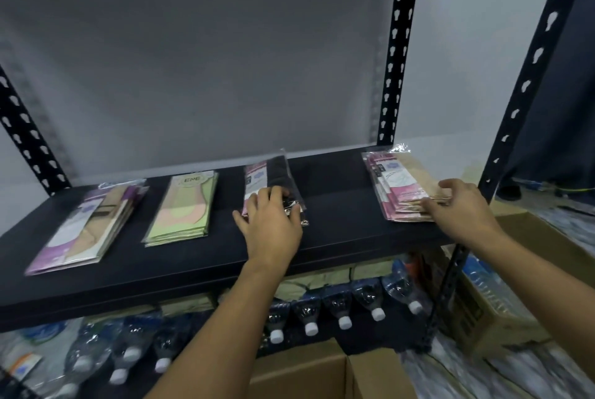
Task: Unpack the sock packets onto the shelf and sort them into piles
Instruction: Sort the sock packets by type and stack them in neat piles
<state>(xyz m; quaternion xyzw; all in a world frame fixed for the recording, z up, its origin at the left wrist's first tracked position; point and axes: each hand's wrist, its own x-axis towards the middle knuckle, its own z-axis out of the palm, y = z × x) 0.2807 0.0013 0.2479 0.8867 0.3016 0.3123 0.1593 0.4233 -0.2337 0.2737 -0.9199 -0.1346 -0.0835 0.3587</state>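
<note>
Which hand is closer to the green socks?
Left. The left hand holds the dark pile beside the green socks; the right hand holds the far pink pile.

Dim, cool, even light falls on the black shelf [193,257], leaving only faint shadows. Small glints catch the plastic of the dark packet [285,174] and the pink pile [399,186]. Everything looks soft; the bottles [344,308] and floor [515,376] below smear, and the posts [399,54] bow toward the edges.
</note>
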